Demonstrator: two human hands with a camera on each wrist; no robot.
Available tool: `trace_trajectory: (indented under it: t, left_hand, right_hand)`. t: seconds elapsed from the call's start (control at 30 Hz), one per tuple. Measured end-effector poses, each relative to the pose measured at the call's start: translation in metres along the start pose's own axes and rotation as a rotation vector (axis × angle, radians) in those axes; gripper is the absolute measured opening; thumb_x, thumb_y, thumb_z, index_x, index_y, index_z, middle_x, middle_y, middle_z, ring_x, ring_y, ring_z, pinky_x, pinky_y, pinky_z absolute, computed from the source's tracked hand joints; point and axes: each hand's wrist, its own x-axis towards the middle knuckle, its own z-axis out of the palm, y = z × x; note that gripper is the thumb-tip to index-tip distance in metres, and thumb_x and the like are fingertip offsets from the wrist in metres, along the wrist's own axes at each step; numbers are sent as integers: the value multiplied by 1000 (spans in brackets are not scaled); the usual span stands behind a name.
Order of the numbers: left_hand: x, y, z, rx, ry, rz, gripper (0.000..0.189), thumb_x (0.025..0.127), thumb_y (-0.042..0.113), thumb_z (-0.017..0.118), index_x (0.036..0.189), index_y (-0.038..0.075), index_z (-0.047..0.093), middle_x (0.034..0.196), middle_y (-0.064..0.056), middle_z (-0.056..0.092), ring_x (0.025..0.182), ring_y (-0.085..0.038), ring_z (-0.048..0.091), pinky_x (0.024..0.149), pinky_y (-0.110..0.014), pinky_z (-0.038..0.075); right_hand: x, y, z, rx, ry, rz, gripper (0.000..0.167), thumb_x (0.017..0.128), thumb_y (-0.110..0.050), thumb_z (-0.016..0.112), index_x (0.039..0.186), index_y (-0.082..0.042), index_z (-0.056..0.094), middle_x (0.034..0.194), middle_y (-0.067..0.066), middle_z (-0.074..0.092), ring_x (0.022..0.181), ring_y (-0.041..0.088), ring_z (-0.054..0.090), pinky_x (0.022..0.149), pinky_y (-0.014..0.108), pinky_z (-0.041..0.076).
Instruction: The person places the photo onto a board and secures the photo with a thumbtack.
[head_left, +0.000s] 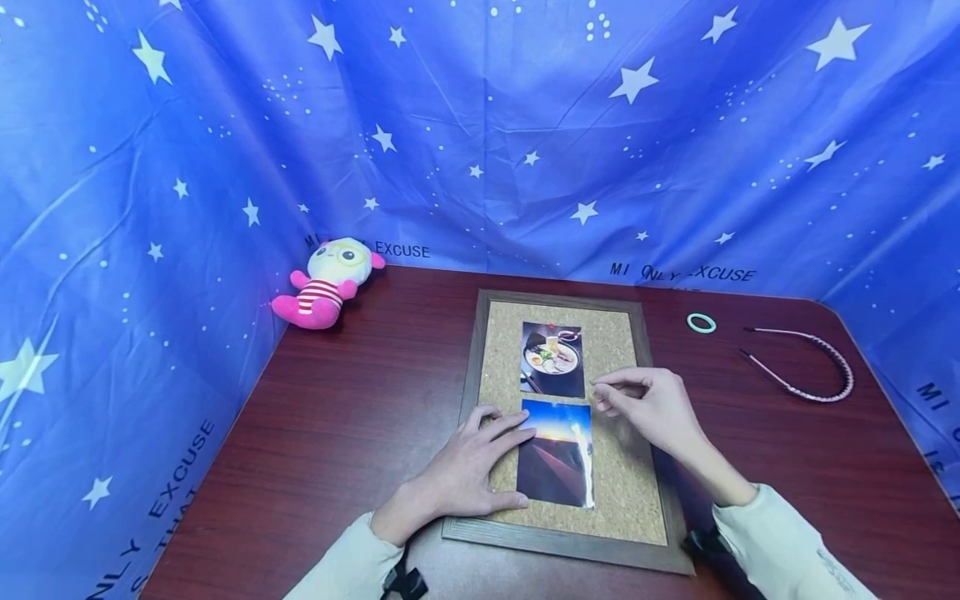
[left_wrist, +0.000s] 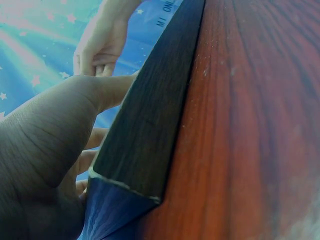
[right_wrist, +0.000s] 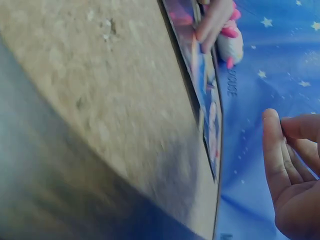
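A framed cork board (head_left: 622, 492) lies on the table, with two photos on it. The upper photo shows a bowl of ramen (head_left: 552, 360) and has a red push pin (head_left: 552, 327) at its top edge. Just below lies a glossy photo of a road under a blue sky (head_left: 555, 458). My left hand (head_left: 468, 471), fingers spread, rests over the board's left side with fingertips on the road photo's left edge. Above the cork, right of the photos, my right hand (head_left: 652, 408) pinches thumb and finger together around a tiny thing, mostly hidden by the fingertips.
A pink and white plush toy (head_left: 322, 287) sits at the table's back left corner. Right of the board lie a mint-green ring (head_left: 701, 323) and a braided headband (head_left: 821, 371). A blue star-patterned curtain (head_left: 480, 125) surrounds the table (head_left: 360, 400) at the back and sides.
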Motion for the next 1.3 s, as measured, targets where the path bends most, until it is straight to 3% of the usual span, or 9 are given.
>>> trace_trajectory:
  t: [0.3,0.6,1.1,1.3]
  left_hand:
    - [0,0,0,9,9,9,89,90,60,86,162,17,58,174,-2,45,146,-31,43,115,-58,48]
    - [1,1,-1,-14,-8,-9,88,90,59,86,163,19,57,175,-1,45,149,-30,41,117,-59,46]
    - [1,0,-1,-15,-11,-5,87,91,58,85,164,19,57,176,-1,43,149,-31,40,117,-60,45]
    - [0,0,-1,-25,-8,-8,88,90,58,86,164,18,57,175,-2,44,149,-31,40,117,-60,45]
  right_hand:
    - [15,-1,27,129,-169,142,8,101,3,76,104,11,78,90,21,82,72,22,80,63,35,66]
    - [22,5,39,115,-176,217,10,102,6,69,101,12,77,85,19,80,70,17,77,64,29,65]
    - [22,12,51,-108,-120,186,11,102,0,75,96,0,84,87,9,78,62,13,68,55,25,55]
    - [24,37,56,-187,-75,82,13,99,-6,79,89,-11,86,76,-2,77,56,9,66,52,26,53]
